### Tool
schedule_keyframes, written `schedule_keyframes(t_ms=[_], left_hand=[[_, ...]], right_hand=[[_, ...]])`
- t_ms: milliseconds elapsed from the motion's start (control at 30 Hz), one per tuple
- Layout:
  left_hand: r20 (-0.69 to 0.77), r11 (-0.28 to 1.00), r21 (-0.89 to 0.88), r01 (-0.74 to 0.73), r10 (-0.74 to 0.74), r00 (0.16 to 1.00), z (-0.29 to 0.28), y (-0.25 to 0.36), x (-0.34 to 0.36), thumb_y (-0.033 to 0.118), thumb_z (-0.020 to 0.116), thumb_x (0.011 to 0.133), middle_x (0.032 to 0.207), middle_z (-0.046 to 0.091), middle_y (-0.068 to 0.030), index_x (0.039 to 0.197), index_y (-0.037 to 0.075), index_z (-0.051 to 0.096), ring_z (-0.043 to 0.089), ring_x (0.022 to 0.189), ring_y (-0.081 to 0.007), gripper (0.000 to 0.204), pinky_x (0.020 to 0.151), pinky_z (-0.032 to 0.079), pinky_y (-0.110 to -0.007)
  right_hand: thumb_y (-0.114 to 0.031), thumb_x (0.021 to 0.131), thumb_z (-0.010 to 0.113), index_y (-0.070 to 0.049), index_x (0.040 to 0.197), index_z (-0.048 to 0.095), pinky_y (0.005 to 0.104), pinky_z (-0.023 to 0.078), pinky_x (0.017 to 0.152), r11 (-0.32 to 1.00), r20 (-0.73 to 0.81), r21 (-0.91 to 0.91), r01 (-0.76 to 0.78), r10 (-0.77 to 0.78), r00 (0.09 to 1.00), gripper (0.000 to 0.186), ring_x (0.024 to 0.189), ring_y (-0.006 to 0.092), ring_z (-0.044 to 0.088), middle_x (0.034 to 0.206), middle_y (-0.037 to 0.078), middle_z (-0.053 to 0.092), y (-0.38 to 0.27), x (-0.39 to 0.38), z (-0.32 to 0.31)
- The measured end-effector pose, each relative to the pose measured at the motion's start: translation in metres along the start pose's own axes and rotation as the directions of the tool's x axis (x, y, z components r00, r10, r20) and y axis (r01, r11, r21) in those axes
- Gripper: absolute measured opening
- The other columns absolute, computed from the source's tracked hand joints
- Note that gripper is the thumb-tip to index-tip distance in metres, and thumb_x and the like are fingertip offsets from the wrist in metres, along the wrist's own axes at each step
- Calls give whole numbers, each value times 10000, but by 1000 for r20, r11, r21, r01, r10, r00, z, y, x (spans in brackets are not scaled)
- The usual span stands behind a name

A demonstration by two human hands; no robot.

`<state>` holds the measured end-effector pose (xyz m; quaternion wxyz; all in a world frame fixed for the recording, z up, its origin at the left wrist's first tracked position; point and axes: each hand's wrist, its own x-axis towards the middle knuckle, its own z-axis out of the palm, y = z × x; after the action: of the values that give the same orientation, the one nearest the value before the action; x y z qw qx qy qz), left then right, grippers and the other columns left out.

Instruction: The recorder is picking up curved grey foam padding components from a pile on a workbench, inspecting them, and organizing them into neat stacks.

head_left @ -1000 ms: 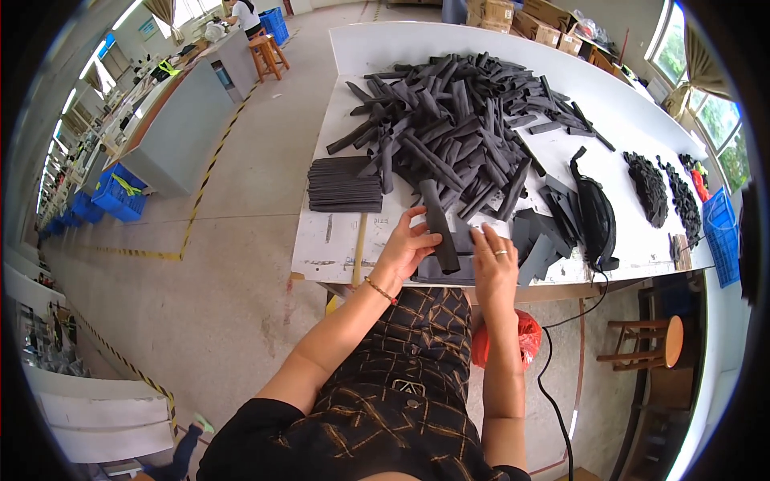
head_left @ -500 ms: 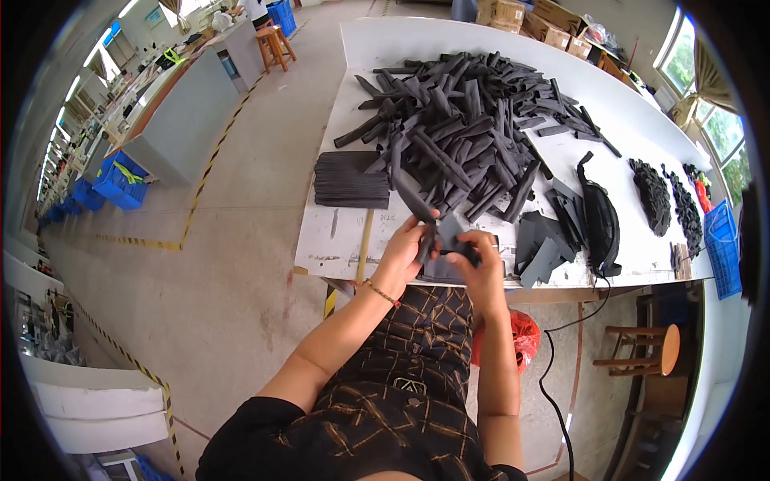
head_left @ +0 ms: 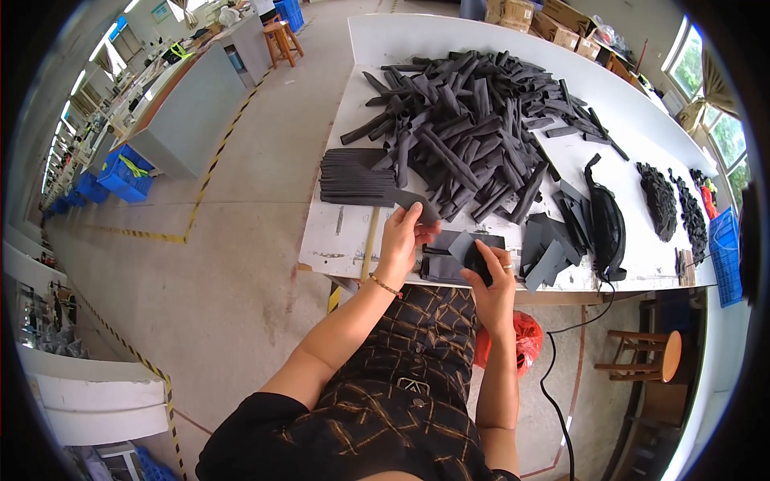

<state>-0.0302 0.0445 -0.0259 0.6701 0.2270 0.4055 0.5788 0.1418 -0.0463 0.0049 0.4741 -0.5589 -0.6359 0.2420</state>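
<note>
My left hand pinches one end of a dark grey fabric strip, which reaches toward a neat stack of similar strips at the table's left. In my right hand is a small grey flat piece, with a blacker piece against the palm, its kind unclear. Between and below the hands, dark fabric pieces lie flat by the near table edge. A large loose pile of rolled or folded dark strips covers the table beyond.
Right of my hands lie loose grey flat pieces and a black zipped pouch beside a cable. Farther right are dark heaps and a blue crate. A red bag sits below the table, near a wooden stool.
My hands have moved apart. The left has drawn the strip away from the right, toward the stack, while the grey flat piece stays in my right hand.
</note>
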Motion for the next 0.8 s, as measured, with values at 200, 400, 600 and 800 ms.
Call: schedule_keyframes(t_ms=[200, 400, 600, 800], left_hand=[[62, 992, -89, 92, -86, 994, -22, -11, 14, 214, 654, 912, 998, 663, 9, 1035, 75, 675, 567, 978, -97, 187, 778, 473, -294], [259, 1000, 21, 21, -26, 966, -24, -13, 9, 171, 658, 907, 1120, 658, -38, 1176, 22, 640, 582, 947, -85, 308, 806, 478, -269], [328, 993, -93, 69, -35, 944, -20, -8, -3, 97, 617, 920, 1117, 658, -73, 1301, 4, 543, 634, 942, -138, 398, 838, 510, -265], [315, 943, -156, 295, -236, 919, -19, 5, -10, 178, 594, 944, 1055, 682, -140, 1131, 25, 605, 675, 919, -198, 242, 835, 542, -305]], right_hand=[[-15, 743, 732, -12, 1223, 598, 295, 436, 882, 1000, 39, -11, 9, -9, 999, 498, 976, 228, 553, 1064, 103, 557, 0, 0, 0], [-16, 724, 751, -2, 1201, 601, 330, 435, 921, 990, 163, 125, 59, -80, 983, 500, 1049, 249, 528, 1214, 122, 509, -16, 11, 13], [-29, 698, 751, -9, 1182, 599, 379, 438, 928, 974, 181, -21, 228, -220, 959, 507, 1055, 291, 538, 1280, 100, 510, -15, 17, 27], [-45, 679, 749, -30, 1174, 601, 419, 430, 899, 846, 271, -375, 379, -291, 917, 516, 1068, 325, 531, 1276, 86, 520, -17, 16, 20]])
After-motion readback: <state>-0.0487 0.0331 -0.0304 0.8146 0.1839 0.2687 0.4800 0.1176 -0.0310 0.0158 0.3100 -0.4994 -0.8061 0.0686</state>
